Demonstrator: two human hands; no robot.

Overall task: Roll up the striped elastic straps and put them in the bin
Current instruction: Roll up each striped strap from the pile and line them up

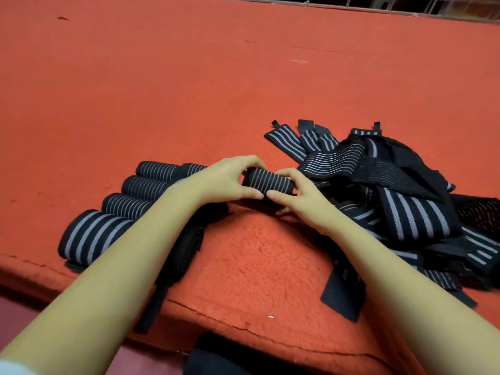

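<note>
Red counter [189, 90] carried a loose pile [400, 201] of striped straps at right and a row [130, 201] of rolls at left. Between them, left hand [224, 180] and right hand [300, 196] both gripped one rolled strap [267, 182], thumbs on its near side, fingers curled over top.

Black straps [400, 201] with grey stripes on orange-red cloth [189, 90].
</note>
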